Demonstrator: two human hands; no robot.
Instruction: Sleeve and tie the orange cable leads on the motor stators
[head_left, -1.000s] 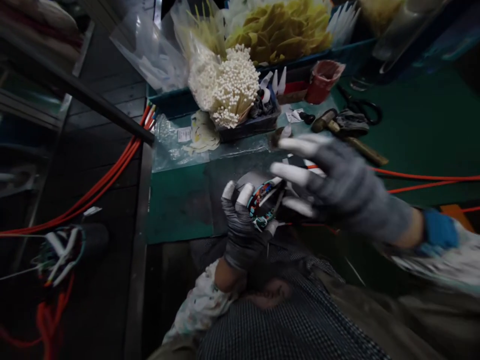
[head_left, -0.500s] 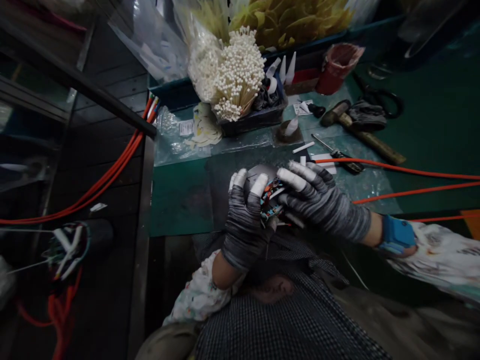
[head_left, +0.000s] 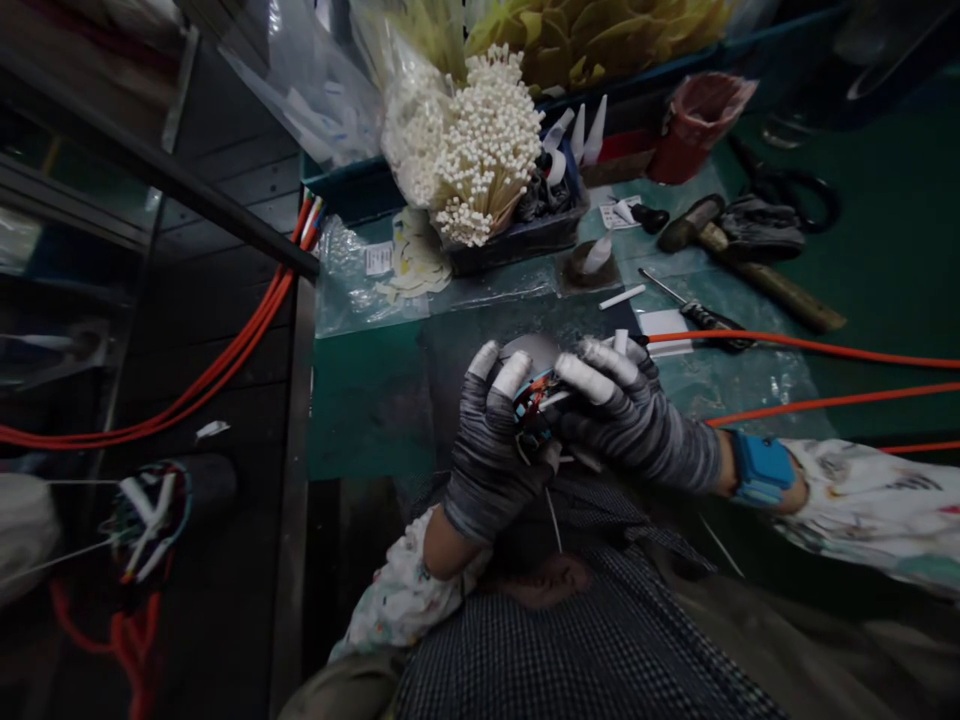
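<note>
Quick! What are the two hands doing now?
Left grey-gloved hand: closed, holding a thin multicoloured wire bundle.
Right grey-gloved hand: closed, holding the same bundle.

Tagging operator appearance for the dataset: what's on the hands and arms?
The left hand and right hand wear grey-and-black striped knit gloves with white fingertips. A blue band circles the right wrist. The left sleeve and right sleeve are pale with small multicoloured speckles.

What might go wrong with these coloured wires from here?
The coloured wires are bunched tightly between the left hand and right hand, so a strand might slip or snap. The orange cable beside the right wrist could snag, perhaps knocking the nearby screwdriver.
</note>
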